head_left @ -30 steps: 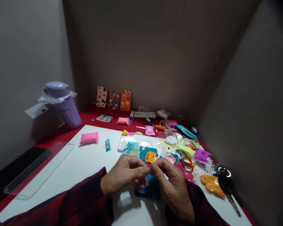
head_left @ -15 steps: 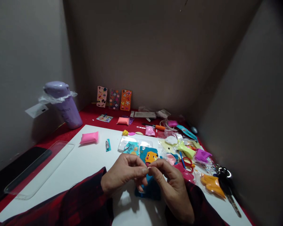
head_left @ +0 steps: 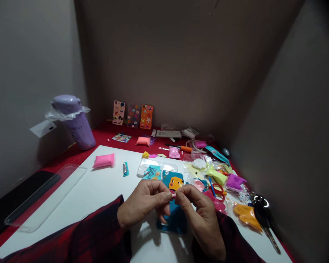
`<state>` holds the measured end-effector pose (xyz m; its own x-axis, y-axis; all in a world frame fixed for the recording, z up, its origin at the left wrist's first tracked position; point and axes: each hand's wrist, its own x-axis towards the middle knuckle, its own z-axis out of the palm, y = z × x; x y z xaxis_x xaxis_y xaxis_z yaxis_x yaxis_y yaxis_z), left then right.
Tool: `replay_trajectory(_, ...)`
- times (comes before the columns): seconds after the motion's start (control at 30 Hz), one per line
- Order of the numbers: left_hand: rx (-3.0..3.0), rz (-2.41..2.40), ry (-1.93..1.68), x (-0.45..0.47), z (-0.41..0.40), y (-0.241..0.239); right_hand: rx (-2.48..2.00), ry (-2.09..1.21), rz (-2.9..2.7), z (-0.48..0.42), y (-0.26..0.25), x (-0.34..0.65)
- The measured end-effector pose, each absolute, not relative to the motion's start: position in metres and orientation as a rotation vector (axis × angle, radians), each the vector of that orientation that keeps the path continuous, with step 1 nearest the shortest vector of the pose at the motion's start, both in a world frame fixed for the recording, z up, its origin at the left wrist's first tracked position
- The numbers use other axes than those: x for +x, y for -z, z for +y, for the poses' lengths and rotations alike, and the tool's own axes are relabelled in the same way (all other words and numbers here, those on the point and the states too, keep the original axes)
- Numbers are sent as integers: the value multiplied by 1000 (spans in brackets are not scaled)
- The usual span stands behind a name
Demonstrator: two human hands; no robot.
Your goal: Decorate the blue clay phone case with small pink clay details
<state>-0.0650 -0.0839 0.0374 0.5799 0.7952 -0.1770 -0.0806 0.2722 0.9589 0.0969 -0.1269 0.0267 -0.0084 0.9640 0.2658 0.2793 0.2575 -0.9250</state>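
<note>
Between the fingertips of both hands is a tiny pale pink piece of clay (head_left: 174,195). My left hand (head_left: 146,200) pinches it from the left with thumb and forefinger. My right hand (head_left: 199,213) pinches it from the right, fingers curled. Beneath them lies a teal phone case (head_left: 173,223) with a yellow-orange clay face figure (head_left: 176,182) on its upper part; the hands cover its middle. Just behind it rests a clear case (head_left: 144,167) with a blue printed packet (head_left: 152,171) on it.
At right lie red-handled scissors (head_left: 220,193), clay packets such as orange (head_left: 246,215) and purple (head_left: 235,181), and keys (head_left: 263,212). Clear case (head_left: 49,197) and pink clay packet (head_left: 104,160) lie left. A purple bottle (head_left: 76,124) stands behind. Decorated cases (head_left: 146,117) lean on the wall.
My fingertips have drawn slightly apart, so more of the pink piece shows between them. Everything else lies as before.
</note>
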Motion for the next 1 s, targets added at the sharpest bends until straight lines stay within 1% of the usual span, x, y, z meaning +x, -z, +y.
replay_trajectory(0.23, 1225, 708, -714, -66, -84, -40, -1183, -858, -1479, -127, -26, 97)
replay_trajectory(0.7, 1251, 708, -686, -66, -85, -39, -1188, -926, -1471, -129, -26, 96)
replay_trajectory(1.0, 1335, 742, -669, -66, -85, -41, -1180, -894, -1549, -128, -23, 98)
